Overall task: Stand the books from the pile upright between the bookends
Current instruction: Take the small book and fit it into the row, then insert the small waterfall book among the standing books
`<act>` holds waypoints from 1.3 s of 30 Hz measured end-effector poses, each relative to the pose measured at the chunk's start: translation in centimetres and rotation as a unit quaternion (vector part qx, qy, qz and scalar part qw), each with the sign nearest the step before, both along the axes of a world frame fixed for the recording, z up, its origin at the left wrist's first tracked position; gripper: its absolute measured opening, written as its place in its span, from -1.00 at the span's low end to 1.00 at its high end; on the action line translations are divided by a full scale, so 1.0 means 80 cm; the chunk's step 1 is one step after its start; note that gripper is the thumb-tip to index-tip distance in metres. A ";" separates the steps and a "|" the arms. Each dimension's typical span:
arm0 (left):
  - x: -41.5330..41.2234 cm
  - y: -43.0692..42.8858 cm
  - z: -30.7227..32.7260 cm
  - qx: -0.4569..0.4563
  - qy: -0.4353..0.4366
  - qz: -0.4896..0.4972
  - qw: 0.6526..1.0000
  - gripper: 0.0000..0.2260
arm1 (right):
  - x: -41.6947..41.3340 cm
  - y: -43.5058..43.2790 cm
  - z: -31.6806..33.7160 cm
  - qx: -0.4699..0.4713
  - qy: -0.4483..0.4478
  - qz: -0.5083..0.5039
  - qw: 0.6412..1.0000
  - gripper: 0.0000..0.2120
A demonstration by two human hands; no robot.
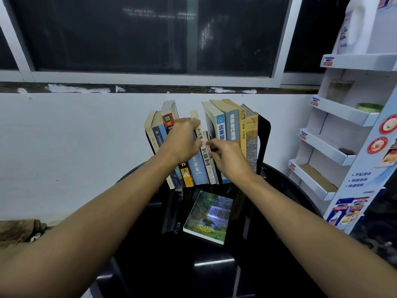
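Note:
A row of upright books stands on a black round table between a right black bookend and a left bookend that barely shows. The left group of books leans left; the right group of books leans right. My left hand lies over the spines in the middle, its fingers curled round a pale blue book beside a white-spined book. My right hand pinches a thin book in the gap. A waterfall-cover book lies flat in front.
A white wall and a dark window are behind the table. A white cardboard display rack with several shelves stands at the right, close to the table's edge. Brown rubble lies at the left by the wall.

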State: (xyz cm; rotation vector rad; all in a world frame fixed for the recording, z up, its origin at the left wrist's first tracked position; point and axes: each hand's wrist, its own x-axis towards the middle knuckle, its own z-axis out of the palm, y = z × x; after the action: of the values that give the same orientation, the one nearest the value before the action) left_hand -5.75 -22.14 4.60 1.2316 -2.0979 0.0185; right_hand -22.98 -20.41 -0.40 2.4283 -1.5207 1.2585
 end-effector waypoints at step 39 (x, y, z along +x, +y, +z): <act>0.042 0.110 -0.142 0.219 -0.082 -0.035 0.972 -0.70 | -0.050 0.147 -0.077 0.290 0.142 -0.094 0.942 -0.22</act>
State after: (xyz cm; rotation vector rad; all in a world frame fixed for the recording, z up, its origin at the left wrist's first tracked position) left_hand -2.35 -13.37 -6.72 1.4478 -2.3682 -0.4085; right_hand -27.01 -8.64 -6.58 2.5201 -2.1914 0.4306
